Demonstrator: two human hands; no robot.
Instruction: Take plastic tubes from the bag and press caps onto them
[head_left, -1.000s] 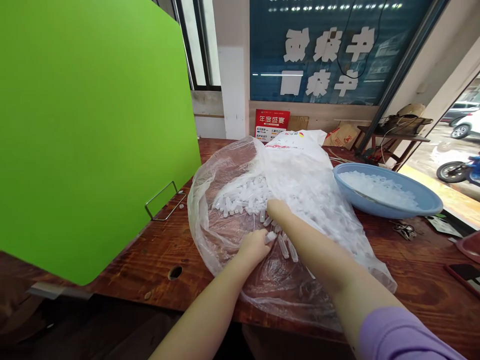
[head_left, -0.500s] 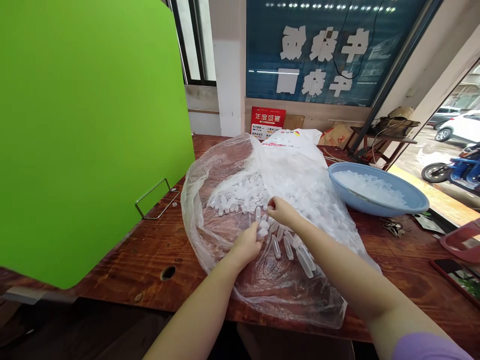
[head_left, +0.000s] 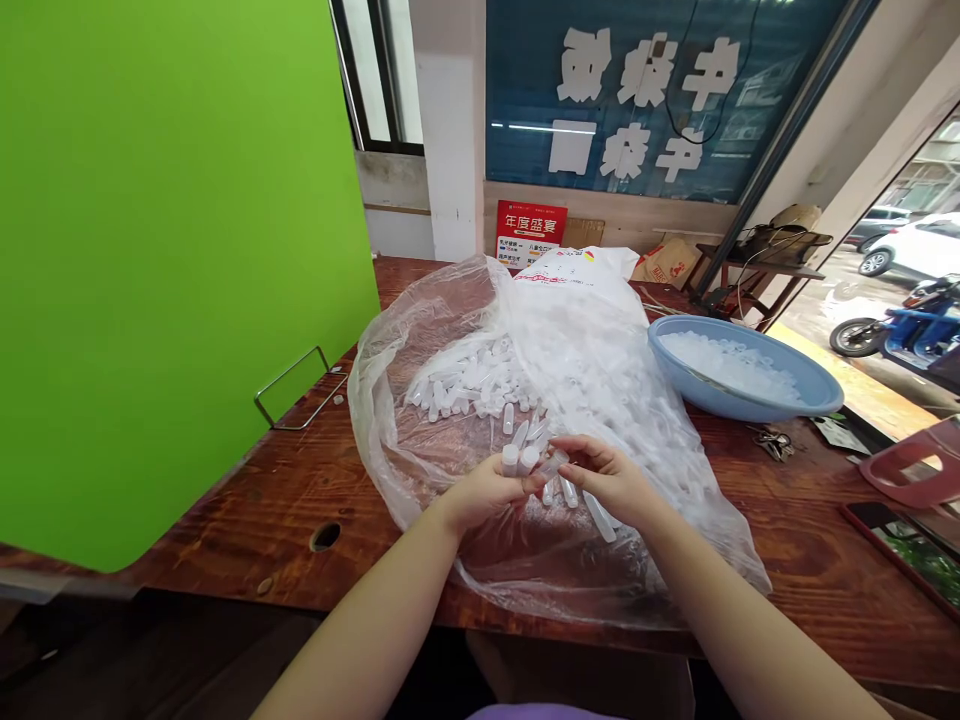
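My left hand (head_left: pixel 480 492) is closed around several capped plastic tubes (head_left: pixel 511 459), their whitish ends poking up above the fingers. Right beside it, my right hand (head_left: pixel 611 482) pinches a translucent plastic tube (head_left: pixel 553 464) between thumb and fingers. The two hands almost meet over the spread mouth of a clear plastic bag (head_left: pixel 525 590). More loose tubes (head_left: pixel 600 518) lie on the bag just below the hands. Behind them, a heap of white tubes (head_left: pixel 480 378) spills from the bag's opening.
A blue basin (head_left: pixel 821 388) of whitish small pieces stands to the right. Keys (head_left: pixel 772 443), a phone (head_left: pixel 900 545) and a pink plastic object (head_left: pixel 911 462) lie near it. A large green panel (head_left: pixel 187 250) fills the left, with a wire stand (head_left: pixel 300 390) at its foot.
My right hand has come from the heap's edge toward me and to the right, and now pinches a tube beside my left hand. The left hand keeps its tubes.
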